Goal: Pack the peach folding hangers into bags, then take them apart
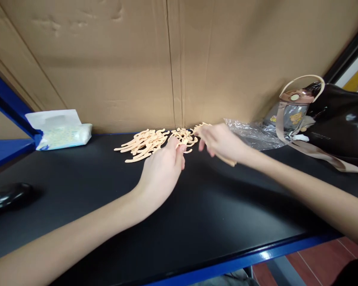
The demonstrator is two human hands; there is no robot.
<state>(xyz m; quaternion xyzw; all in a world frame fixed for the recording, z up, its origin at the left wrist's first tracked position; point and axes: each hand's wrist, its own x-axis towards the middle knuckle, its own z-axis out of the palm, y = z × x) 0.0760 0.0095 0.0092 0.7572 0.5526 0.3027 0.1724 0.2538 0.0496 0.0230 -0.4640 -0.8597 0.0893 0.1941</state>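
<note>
My left hand [162, 169] is closed in a pinch, thumb against fingers, on a small beige curved piece [181, 144] whose lower part the fingers hide. Just beyond it lies a small heap of beige hook-shaped pieces [191, 139]. To the left of that hand spreads a pile of longer, wavy beige strips [146, 143]. My right hand [222, 140] is blurred, its fingers pointing down over more beige strips [226, 160] that it partly covers. Whether it grips anything cannot be made out.
Behind the black tabletop [197, 230] stands a cardboard wall [122, 71]. A tissue pack [65, 135] is at the left, with a glossy black object [10, 194] nearer. Clear plastic wrap [253, 135], a strapped bottle [295, 113] and a black bag [343, 123] occupy the right.
</note>
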